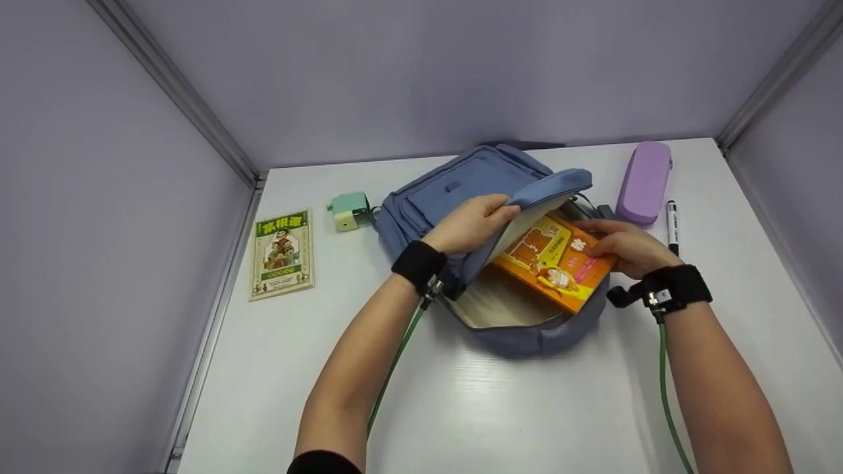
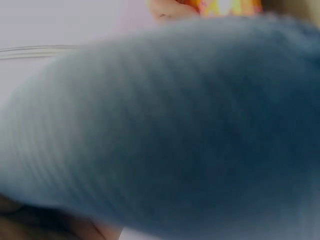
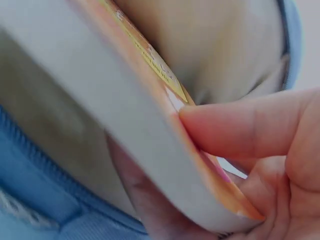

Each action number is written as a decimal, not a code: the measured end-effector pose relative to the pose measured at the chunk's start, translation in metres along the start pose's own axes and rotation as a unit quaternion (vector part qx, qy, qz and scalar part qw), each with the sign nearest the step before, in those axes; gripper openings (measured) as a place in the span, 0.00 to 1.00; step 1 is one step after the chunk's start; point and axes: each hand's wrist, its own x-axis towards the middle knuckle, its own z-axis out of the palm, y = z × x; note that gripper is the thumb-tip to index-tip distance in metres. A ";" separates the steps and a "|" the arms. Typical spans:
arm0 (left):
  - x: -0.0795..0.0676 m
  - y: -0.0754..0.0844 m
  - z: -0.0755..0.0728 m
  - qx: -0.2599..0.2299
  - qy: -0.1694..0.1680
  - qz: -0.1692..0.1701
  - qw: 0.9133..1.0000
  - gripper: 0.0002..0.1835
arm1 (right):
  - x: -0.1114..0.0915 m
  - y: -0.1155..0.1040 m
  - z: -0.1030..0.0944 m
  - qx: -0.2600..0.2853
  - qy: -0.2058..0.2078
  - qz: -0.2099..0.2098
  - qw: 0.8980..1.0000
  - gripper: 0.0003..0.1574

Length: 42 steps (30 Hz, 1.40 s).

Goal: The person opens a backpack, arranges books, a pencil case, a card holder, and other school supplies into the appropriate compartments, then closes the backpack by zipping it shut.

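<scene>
I see the blue backpack (image 1: 484, 174) lying unzipped, its lifted flap (image 1: 550, 189) blurring across most of my left wrist view. The orange book (image 1: 553, 260) sits tilted partway in the opening, its far end hidden behind the flap. The left hand (image 1: 471, 225) grips the flap's edge; the right hand (image 1: 633, 250) pinches the book, thumb on the cover, fingers partly hidden underneath.

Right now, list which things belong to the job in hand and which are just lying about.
In the job:
- blue backpack, held open by the left hand
- orange book, gripped by the right hand

Apparently lying about:
- green-and-cream book
- pencil sharpener
- purple case
- marker
</scene>
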 end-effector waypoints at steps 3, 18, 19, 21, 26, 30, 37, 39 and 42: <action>-0.002 0.000 0.001 -0.003 -0.007 0.006 1.000 0.19 | 0.006 -0.003 0.008 -0.007 0.008 -0.013 1.000 0.42; -0.001 0.005 0.007 -0.004 -0.022 0.013 1.000 0.18 | 0.035 0.003 0.054 -0.206 0.064 -0.078 0.973 0.34; -0.001 0.004 0.007 -0.003 -0.023 0.012 1.000 0.18 | 0.033 0.003 0.053 -0.217 0.066 -0.086 0.970 0.32; -0.001 0.003 0.008 -0.004 -0.025 0.012 1.000 0.17 | 0.029 0.004 0.050 -0.233 0.080 -0.104 0.964 0.29; 0.000 0.001 0.010 0.000 -0.030 0.017 0.999 0.18 | 0.013 0.003 0.028 -0.232 0.221 -0.159 0.934 0.27; -0.001 -0.002 0.010 0.006 -0.033 0.021 0.999 0.18 | 0.011 0.001 0.007 -0.202 0.301 -0.231 0.903 0.45; 0.000 -0.004 0.012 0.036 -0.063 0.040 0.997 0.18 | 0.013 -0.005 0.004 -0.304 0.207 -0.345 0.863 0.65; 0.000 -0.006 0.013 0.049 -0.070 0.043 0.995 0.17 | 0.013 -0.005 0.006 -0.334 0.187 -0.350 0.855 0.56; 0.000 -0.009 0.014 0.060 -0.082 0.047 0.994 0.16 | 0.013 -0.002 0.007 -0.369 0.178 -0.352 0.842 0.34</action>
